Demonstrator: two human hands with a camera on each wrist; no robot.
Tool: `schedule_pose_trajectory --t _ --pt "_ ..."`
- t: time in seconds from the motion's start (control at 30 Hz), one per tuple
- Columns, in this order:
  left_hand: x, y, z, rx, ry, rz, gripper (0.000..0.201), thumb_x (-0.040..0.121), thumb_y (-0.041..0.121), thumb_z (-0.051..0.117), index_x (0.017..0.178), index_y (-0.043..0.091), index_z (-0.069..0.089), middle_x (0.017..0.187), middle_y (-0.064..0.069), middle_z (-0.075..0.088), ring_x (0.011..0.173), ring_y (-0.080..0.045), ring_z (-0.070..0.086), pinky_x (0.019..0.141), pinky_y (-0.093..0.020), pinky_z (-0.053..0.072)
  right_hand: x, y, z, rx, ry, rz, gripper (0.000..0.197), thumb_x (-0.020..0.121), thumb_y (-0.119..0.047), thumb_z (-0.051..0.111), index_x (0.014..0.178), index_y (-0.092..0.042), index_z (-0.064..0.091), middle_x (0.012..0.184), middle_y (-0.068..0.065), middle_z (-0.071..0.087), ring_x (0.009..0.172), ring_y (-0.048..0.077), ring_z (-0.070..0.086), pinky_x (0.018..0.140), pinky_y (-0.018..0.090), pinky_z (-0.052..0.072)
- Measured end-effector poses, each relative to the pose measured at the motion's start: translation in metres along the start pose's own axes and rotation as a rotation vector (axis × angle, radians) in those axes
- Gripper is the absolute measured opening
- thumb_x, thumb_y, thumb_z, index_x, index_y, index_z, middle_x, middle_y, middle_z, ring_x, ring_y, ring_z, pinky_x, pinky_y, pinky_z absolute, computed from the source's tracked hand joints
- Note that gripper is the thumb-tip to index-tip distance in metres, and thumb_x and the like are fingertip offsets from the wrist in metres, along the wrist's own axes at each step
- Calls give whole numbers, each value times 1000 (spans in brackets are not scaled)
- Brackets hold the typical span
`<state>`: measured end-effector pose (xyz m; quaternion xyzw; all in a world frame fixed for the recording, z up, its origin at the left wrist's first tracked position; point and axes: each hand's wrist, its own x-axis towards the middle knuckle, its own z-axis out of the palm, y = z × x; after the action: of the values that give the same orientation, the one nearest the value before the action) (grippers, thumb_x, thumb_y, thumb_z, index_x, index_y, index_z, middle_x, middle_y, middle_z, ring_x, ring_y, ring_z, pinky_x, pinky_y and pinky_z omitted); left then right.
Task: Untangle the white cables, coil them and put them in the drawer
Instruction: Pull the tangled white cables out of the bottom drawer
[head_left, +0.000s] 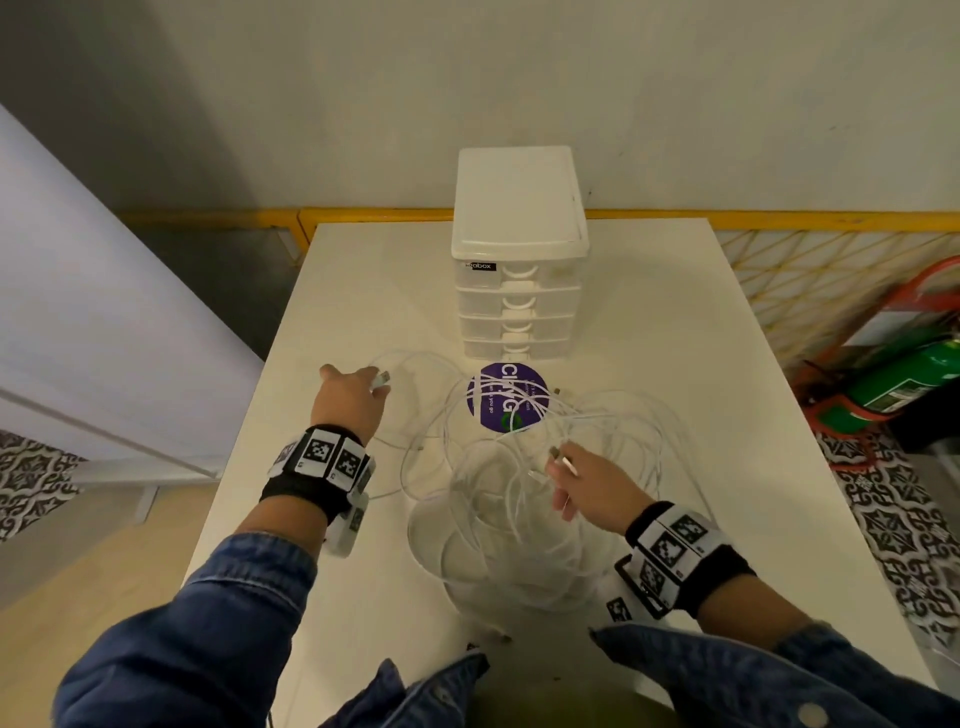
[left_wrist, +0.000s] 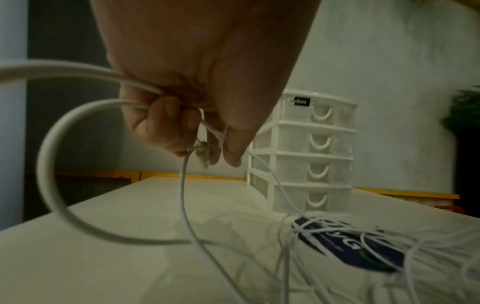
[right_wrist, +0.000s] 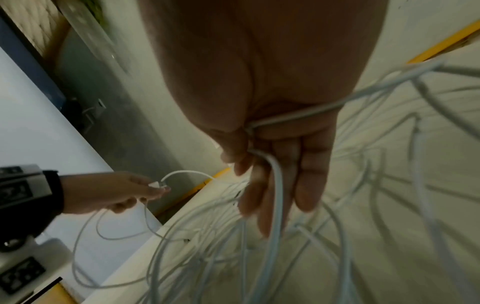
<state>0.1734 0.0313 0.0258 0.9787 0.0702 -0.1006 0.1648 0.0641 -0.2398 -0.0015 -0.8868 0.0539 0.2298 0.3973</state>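
We are pinching one plug end with our left hand (head_left: 347, 397) at centre-left, while our right hand (head_left: 587, 480) is gripping another end lower right. The white cables (head_left: 519, 499) are sprawling tangled on the table (head_left: 363, 291) between them, nearer the right hand; the drawer unit (head_left: 519, 260) is standing shut above.

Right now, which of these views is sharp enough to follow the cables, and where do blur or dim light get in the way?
Head view: sharpest, evenly lit; white cables fade against the white table. Left wrist view: dim, the near loop is soft, but the left hand and drawer unit read clearly. Right wrist view: right hand is dark, and the strands around it are smeared.
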Motion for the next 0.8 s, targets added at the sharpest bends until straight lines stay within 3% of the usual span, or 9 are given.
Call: schedule_pose_trajectory --t 0.07,0.2,0.3,0.37,0.47,0.53,0.63,0.7,0.8 --pt "-5 7 -8 -11 -2 14 42 98 28 47 137 12 50 133 -27 41 100 -40 58 93 -38 42 -6 0 -1 47 -17 -36 16 99 -31 37 102 -19 47 67 -2 65 64 20 65 68 29 47" --pt "-12 10 -18 -75 -104 41 59 92 28 61 145 17 39 140 -18 48 126 -31 46 103 -33 35 -21 -28 -22 244 234 -183 25 97 -35 41 108 -18 55 58 -12 51 46 7 50 53 18 43" --pt "-18 11 -20 -96 -192 71 75 78 17 77 144 14 40 144 -10 46 129 -26 45 104 -31 36 -32 -53 -41 333 404 -349 16 94 -27 51 108 -23 58 77 -23 60 66 -7 55 64 5 40" --pt "-23 14 -20 -125 -156 95 62 79 15 76 135 14 50 136 -9 53 121 -26 51 98 -31 40 -40 -68 -52 401 453 -409 17 92 -16 55 108 -22 55 82 -22 58 70 -8 54 66 4 39" --pt "-35 25 -29 -219 46 163 24 91 27 62 106 10 67 102 -12 68 97 -29 62 79 -31 45 -50 -84 -61 606 378 -491 24 93 -4 45 111 -19 51 61 -21 51 52 -4 43 56 9 33" --pt "-44 35 -37 -312 114 218 28 94 33 56 97 7 65 88 -10 66 82 -25 60 68 -28 42 -51 -87 -61 702 282 -525 33 86 -9 42 115 -22 51 63 -16 43 51 0 34 52 13 30" --pt "-58 51 -50 -465 45 298 25 85 35 68 100 17 60 85 8 57 70 -5 51 59 -12 37 -46 -85 -58 744 216 -437 48 84 -7 39 128 -22 48 68 -5 33 48 1 27 47 13 26" --pt "-64 60 -53 -499 -3 328 26 85 38 68 100 18 61 86 9 57 71 -3 50 59 -10 37 -46 -83 -57 784 176 -379 48 93 0 34 137 -17 42 68 -3 29 47 2 26 46 14 23" --pt "-72 71 -49 -551 -18 360 21 92 36 58 87 15 60 72 6 55 64 -5 48 52 -11 34 -49 -76 -56 660 175 -427 40 100 -9 33 138 -16 41 63 -13 37 52 1 35 54 13 31"
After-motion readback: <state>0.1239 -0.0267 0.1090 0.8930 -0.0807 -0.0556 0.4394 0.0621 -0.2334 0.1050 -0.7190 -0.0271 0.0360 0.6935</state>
